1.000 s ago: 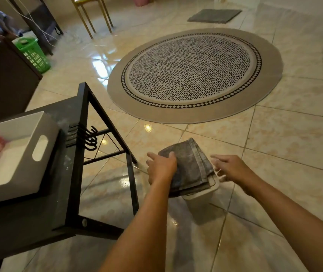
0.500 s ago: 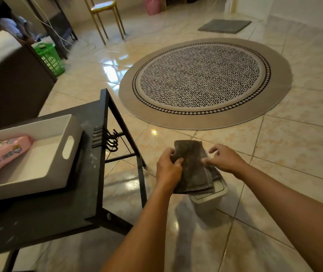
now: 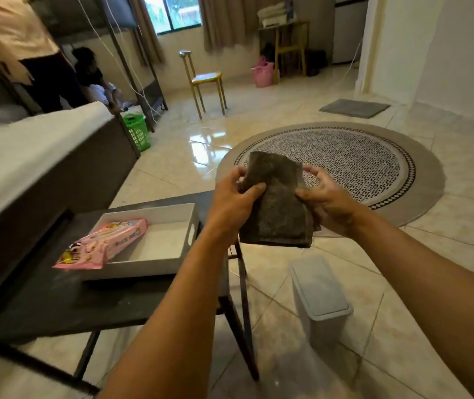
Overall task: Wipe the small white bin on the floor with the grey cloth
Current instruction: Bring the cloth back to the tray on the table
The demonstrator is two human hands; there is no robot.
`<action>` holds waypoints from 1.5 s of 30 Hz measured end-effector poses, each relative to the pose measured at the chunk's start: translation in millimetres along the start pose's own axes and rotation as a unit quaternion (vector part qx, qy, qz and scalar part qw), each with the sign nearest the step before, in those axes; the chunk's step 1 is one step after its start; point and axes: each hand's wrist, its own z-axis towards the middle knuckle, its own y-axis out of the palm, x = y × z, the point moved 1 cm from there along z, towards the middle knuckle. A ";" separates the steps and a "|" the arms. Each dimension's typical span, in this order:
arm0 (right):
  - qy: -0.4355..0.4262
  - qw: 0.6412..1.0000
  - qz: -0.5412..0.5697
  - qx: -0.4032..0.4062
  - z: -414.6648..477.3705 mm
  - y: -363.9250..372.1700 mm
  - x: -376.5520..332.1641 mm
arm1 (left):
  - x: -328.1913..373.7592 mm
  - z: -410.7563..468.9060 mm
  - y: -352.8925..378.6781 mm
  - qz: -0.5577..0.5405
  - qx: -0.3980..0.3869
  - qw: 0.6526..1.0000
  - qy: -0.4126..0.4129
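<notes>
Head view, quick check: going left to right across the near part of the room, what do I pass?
Pink plastic packet → white rectangular tray → left hand → folded grey cloth → right hand; the small white lidded bin stands below them.

Single head cam, wide-angle, facing fwd and down, hands (image 3: 281, 203) close

Glossy beige tile floor (image 3: 445, 231); round patterned rug (image 3: 345, 162); yellow chair (image 3: 205, 79); curtained window (image 3: 178, 12).

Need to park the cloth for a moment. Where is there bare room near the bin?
Bare tile right of the small white lidded bin, toward the round patterned rug. Left is crowded: black metal table legs, white tray holding a pink packet.
</notes>
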 end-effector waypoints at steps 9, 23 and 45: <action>-0.127 0.960 -0.249 -0.025 19.2 142.4 -29.8 | 19.7 -9.0 -144.4 0.139 0.150 0.978 -0.035; -0.022 0.863 -0.500 -0.066 90.9 231.5 40.9 | -43.8 15.5 -230.6 0.447 0.123 0.881 -0.091; 0.018 0.562 -0.820 -0.108 90.8 231.8 68.8 | -65.6 16.4 -211.2 0.695 -0.199 0.690 -0.040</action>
